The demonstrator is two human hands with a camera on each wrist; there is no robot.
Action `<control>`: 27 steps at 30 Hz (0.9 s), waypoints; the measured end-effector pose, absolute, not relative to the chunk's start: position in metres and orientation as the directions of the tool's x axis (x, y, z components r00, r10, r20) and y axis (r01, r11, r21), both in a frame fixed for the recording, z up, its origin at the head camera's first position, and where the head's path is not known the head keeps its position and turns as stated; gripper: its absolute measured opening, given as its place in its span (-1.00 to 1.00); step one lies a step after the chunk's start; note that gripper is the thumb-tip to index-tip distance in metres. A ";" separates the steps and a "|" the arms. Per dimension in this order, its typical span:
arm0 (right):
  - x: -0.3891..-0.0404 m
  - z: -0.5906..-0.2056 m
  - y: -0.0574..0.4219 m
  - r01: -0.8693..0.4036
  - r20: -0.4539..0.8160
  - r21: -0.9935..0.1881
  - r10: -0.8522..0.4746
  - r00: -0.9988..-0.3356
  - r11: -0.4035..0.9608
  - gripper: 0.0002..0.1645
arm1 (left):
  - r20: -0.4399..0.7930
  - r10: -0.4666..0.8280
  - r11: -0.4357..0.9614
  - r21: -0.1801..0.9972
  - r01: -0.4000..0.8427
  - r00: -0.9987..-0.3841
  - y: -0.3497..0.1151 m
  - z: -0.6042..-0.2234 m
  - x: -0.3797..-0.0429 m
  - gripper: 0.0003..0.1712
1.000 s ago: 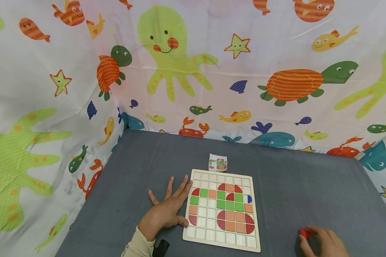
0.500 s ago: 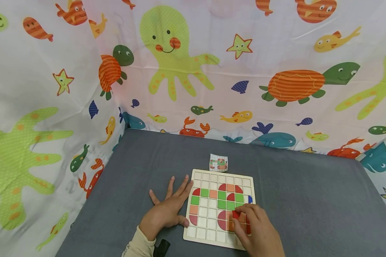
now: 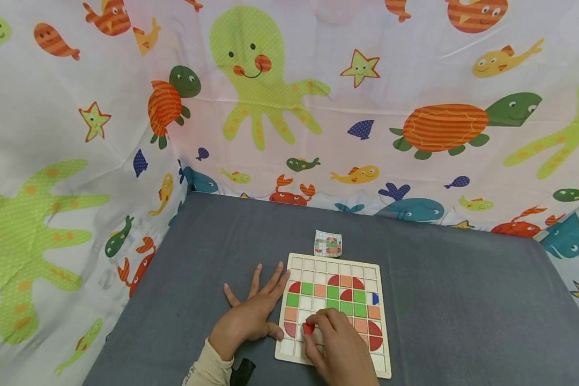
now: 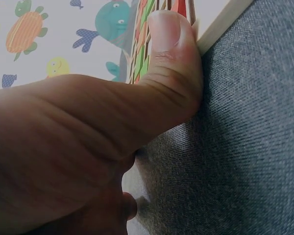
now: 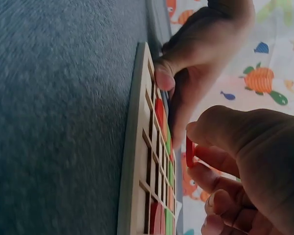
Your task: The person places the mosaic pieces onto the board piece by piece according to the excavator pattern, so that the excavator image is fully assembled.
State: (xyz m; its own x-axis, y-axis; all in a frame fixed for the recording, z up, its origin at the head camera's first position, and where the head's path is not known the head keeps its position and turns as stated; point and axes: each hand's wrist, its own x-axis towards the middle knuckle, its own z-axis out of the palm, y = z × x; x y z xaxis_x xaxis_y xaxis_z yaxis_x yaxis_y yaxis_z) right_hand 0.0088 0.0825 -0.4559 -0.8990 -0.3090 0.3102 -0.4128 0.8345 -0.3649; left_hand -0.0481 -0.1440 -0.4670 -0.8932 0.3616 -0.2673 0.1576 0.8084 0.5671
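Note:
My right hand pinches a small red tile between thumb and fingers, over the lower left part of a wooden grid board. In the right wrist view the red tile is held on edge, raised off the board. My left hand lies at the board's left side with fingers spread, its thumb pressing on the rim. Green, orange and rounded red tiles fill part of the grid. One cell at the right has a blue rounded piece. My right hand hides several lower middle cells.
A small printed card with a coloured grid pattern lies just beyond the board's far edge. The table has a dark grey cloth. Around it hangs a white curtain with printed sea animals.
My right hand has come from the table at the right, with the red tile, across the board to its lower left part. My left hand has stayed in place.

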 end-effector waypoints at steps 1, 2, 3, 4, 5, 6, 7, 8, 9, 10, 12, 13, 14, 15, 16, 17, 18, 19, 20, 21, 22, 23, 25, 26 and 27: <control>0.009 -0.457 0.081 -0.417 0.317 -0.361 -0.311 -0.896 0.834 -0.76 | -0.272 0.362 0.811 0.564 0.157 -0.892 -0.144 -0.469 -0.049 0.60; 0.009 -0.457 0.080 -0.421 0.323 -0.358 -0.313 -0.893 0.833 -0.76 | -0.276 0.361 0.814 0.560 0.156 -0.891 -0.145 -0.472 -0.049 0.61; 0.009 -0.458 0.078 -0.424 0.325 -0.354 -0.315 -0.892 0.834 -0.77 | -0.291 0.353 0.820 0.554 0.145 -0.889 -0.144 -0.469 -0.049 0.60; 0.008 -0.459 0.078 -0.425 0.325 -0.354 -0.317 -0.891 0.833 -0.77 | -0.295 0.352 0.822 0.551 0.143 -0.888 -0.144 -0.472 -0.050 0.61; 0.009 -0.459 0.077 -0.426 0.322 -0.355 -0.319 -0.891 0.833 -0.78 | -0.294 0.351 0.823 0.549 0.144 -0.889 -0.145 -0.476 -0.051 0.62; 0.008 -0.459 0.076 -0.426 0.319 -0.355 -0.321 -0.892 0.832 -0.78 | -0.293 0.350 0.825 0.547 0.144 -0.890 -0.145 -0.478 -0.052 0.62; 0.008 -0.459 0.076 -0.426 0.314 -0.356 -0.323 -0.893 0.832 -0.79 | -0.293 0.347 0.825 0.547 0.142 -0.891 -0.145 -0.480 -0.052 0.63; 0.008 -0.459 0.075 -0.424 0.305 -0.356 -0.325 -0.895 0.833 -0.80 | -0.289 0.346 0.824 0.549 0.141 -0.892 -0.145 -0.481 -0.052 0.63; 0.008 -0.459 0.075 -0.421 0.295 -0.359 -0.326 -0.898 0.833 -0.81 | -0.290 0.345 0.823 0.551 0.140 -0.892 -0.145 -0.478 -0.052 0.62; 0.008 -0.459 0.074 -0.419 0.288 -0.362 -0.328 -0.900 0.832 -0.82 | -0.288 0.347 0.822 0.552 0.142 -0.893 -0.145 -0.480 -0.052 0.63; 0.007 -0.460 0.073 -0.418 0.275 -0.363 -0.333 -0.902 0.833 -0.83 | -0.286 0.347 0.820 0.554 0.141 -0.893 -0.145 -0.479 -0.052 0.62; 0.007 -0.460 0.073 -0.417 0.268 -0.362 -0.336 -0.903 0.834 -0.83 | -0.287 0.347 0.820 0.554 0.141 -0.893 -0.145 -0.477 -0.052 0.62; 0.007 -0.460 0.073 -0.418 0.262 -0.362 -0.339 -0.904 0.833 -0.82 | -0.285 0.350 0.820 0.554 0.144 -0.892 -0.145 -0.476 -0.052 0.61; 0.007 -0.460 0.072 -0.419 0.257 -0.362 -0.342 -0.904 0.833 -0.82 | -0.284 0.352 0.819 0.555 0.146 -0.892 -0.145 -0.475 -0.051 0.61; 0.007 -0.461 0.072 -0.422 0.255 -0.361 -0.347 -0.902 0.832 -0.81 | -0.283 0.354 0.818 0.556 0.148 -0.892 -0.145 -0.478 -0.052 0.62; 0.007 -0.461 0.072 -0.423 0.251 -0.360 -0.350 -0.903 0.832 -0.81 | -0.291 0.353 0.818 0.558 0.142 -0.889 -0.145 -0.476 -0.052 0.61; 0.007 -0.462 0.072 -0.423 0.247 -0.358 -0.352 -0.903 0.832 -0.80 | -0.298 0.354 0.819 0.557 0.139 -0.886 -0.144 -0.473 -0.051 0.61; 0.007 -0.462 0.072 -0.422 0.244 -0.358 -0.353 -0.903 0.833 -0.79 | -0.304 0.354 0.819 0.557 0.137 -0.884 -0.144 -0.471 -0.051 0.60; 0.006 -0.463 0.072 -0.421 0.241 -0.358 -0.353 -0.904 0.833 -0.78 | -0.302 0.356 0.820 0.555 0.140 -0.884 -0.144 -0.468 -0.050 0.60; 0.006 -0.463 0.072 -0.420 0.240 -0.359 -0.352 -0.905 0.834 -0.78 | -0.306 0.355 0.820 0.555 0.137 -0.883 -0.143 -0.465 -0.050 0.59; 0.006 -0.463 0.072 -0.418 0.241 -0.360 -0.350 -0.905 0.834 -0.78 | -0.308 0.353 0.822 0.553 0.135 -0.883 -0.143 -0.462 -0.049 0.58; 0.006 -0.464 0.072 -0.417 0.240 -0.360 -0.349 -0.906 0.834 -0.78 | -0.310 0.352 0.824 0.551 0.135 -0.883 -0.143 -0.459 -0.049 0.57; 0.005 -0.465 0.071 -0.415 0.239 -0.363 -0.347 -0.907 0.834 -0.78 | -0.306 0.350 0.825 0.548 0.137 -0.885 -0.142 -0.454 -0.048 0.56; 0.005 -0.465 0.071 -0.416 0.239 -0.364 -0.348 -0.907 0.833 -0.79 | -0.304 0.349 0.826 0.547 0.138 -0.886 -0.142 -0.452 -0.048 0.56; 0.005 -0.465 0.071 -0.417 0.238 -0.365 -0.349 -0.906 0.832 -0.79 | -0.307 0.347 0.826 0.548 0.133 -0.886 -0.142 -0.452 -0.048 0.55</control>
